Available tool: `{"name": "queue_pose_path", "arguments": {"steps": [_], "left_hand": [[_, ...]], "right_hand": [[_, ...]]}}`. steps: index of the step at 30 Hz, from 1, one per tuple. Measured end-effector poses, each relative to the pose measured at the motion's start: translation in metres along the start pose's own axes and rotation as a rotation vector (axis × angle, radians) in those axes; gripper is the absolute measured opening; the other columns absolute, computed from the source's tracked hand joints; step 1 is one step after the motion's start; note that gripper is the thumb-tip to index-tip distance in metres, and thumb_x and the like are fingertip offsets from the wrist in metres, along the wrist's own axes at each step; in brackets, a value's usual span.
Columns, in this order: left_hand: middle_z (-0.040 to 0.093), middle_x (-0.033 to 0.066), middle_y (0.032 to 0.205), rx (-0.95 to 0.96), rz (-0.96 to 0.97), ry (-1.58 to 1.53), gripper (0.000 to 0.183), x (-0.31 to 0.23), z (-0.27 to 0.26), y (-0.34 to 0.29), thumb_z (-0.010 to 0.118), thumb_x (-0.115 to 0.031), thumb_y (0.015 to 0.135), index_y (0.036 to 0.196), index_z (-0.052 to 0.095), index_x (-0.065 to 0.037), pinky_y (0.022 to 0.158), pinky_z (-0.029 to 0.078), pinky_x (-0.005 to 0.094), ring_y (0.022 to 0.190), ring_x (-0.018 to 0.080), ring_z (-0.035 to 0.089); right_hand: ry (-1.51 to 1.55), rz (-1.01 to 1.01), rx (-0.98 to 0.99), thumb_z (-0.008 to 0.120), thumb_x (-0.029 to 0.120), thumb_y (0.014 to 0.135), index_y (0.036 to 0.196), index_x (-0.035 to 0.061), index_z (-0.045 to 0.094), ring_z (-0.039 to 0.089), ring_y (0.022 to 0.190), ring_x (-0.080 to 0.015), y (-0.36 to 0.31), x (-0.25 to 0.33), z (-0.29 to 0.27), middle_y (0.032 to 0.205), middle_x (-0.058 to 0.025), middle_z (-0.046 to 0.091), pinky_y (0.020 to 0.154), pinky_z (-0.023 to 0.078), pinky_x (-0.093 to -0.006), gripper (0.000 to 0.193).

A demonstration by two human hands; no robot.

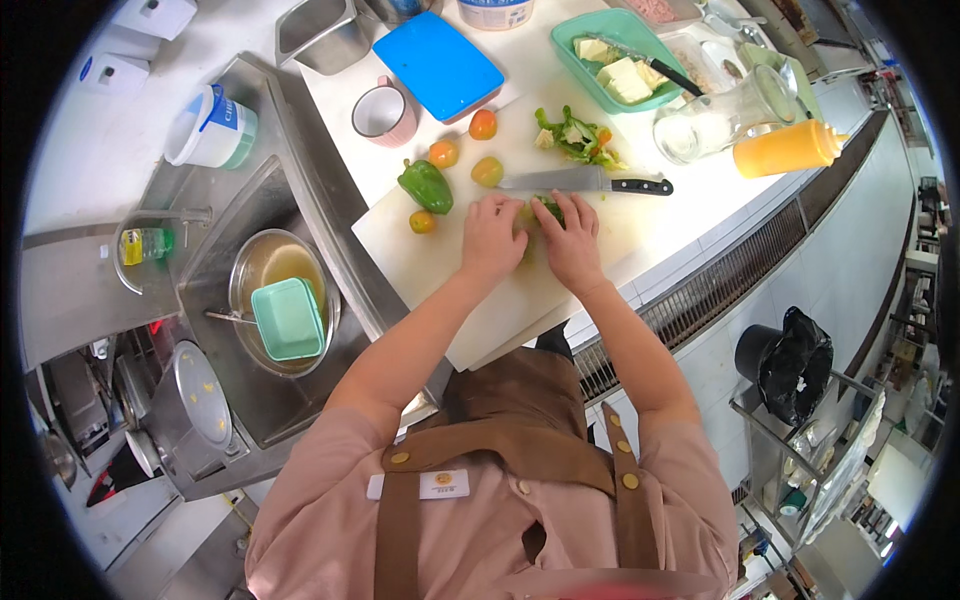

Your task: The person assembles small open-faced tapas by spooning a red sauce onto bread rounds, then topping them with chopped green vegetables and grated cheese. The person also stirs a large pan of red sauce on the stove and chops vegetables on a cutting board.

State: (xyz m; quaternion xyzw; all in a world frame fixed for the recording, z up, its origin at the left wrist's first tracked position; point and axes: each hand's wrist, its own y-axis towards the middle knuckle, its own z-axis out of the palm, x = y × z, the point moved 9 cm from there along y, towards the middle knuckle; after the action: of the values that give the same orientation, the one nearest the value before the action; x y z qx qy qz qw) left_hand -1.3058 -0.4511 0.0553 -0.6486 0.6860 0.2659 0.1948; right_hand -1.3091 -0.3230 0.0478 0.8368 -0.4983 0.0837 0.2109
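Note:
On the white cutting board [440, 270], my left hand [492, 237] and my right hand [570, 240] work close together. Between them shows a small green pepper piece [547, 208], mostly covered by fingers. Both hands are closed in toward it, fingertips bent down to the board. Just beyond lies a chef's knife [570, 180], blade to the left and black handle to the right. A whole green bell pepper [426, 187] lies left of my left hand. Small orange-red tomatoes [443, 153] surround it. Behind the knife is a heap of pepper trimmings [577, 140].
A blue lid [438, 65], pink mug [385, 113] and metal container [318, 38] stand at the back. Right are a green tub of pale blocks [610, 65], a glass jug [700, 125] and yellow squeeze bottle [785, 150]. A sink [275, 190] holding a bowl lies left.

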Motion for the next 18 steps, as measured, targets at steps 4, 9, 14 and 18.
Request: {"name": "queue_pose_path", "arguments": {"steps": [4,9,14,18], "left_hand": [[0.054,0.0089,0.109,-0.037,0.02,0.014,0.039,-0.006,0.003,0.001,0.072,-0.014,0.07,0.108,0.063,-0.01,0.089,0.042,0.0423,0.102,0.0318,0.049],[0.055,0.007,0.106,-0.079,0.025,0.058,0.028,-0.009,-0.003,-0.001,0.072,-0.013,0.07,0.097,0.064,-0.012,0.084,0.042,0.0419,0.098,0.0292,0.051],[0.056,0.0077,0.105,-0.14,-0.017,0.05,0.022,-0.006,-0.019,-0.006,0.068,-0.011,0.077,0.098,0.065,-0.013,0.085,0.043,0.0398,0.098,0.0286,0.052],[0.06,0.0081,0.105,-0.25,-0.211,-0.43,0.009,0.005,-0.024,-0.015,0.061,-0.013,0.089,0.095,0.066,-0.008,0.085,0.046,0.0384,0.098,0.0286,0.056]], "right_hand": [[0.038,-0.017,0.011,0.06,0.01,0.082,0.129,0.023,0.056,0.041,0.121,-0.0369,0.007,-0.003,0.003,0.132,-0.0113,0.048,0.105,0.03,-0.0506,0.049],[0.04,-0.047,0.04,0.059,0.006,0.081,0.115,0.0137,0.061,0.046,0.113,-0.0345,0.012,-0.006,0.006,0.119,-0.0106,0.053,0.098,0.035,-0.0471,0.036],[0.274,0.05,-0.009,0.057,0.002,0.081,0.109,0.0065,0.058,0.051,0.103,-0.0342,0.024,-0.026,0.007,0.112,-0.0143,0.056,0.09,0.041,-0.0411,0.029],[0.635,0.381,-0.094,0.057,0.003,0.087,0.108,0.004,0.056,0.054,0.097,-0.0276,0.027,-0.06,-0.002,0.105,-0.0126,0.058,0.088,0.043,-0.0351,0.021]]}}
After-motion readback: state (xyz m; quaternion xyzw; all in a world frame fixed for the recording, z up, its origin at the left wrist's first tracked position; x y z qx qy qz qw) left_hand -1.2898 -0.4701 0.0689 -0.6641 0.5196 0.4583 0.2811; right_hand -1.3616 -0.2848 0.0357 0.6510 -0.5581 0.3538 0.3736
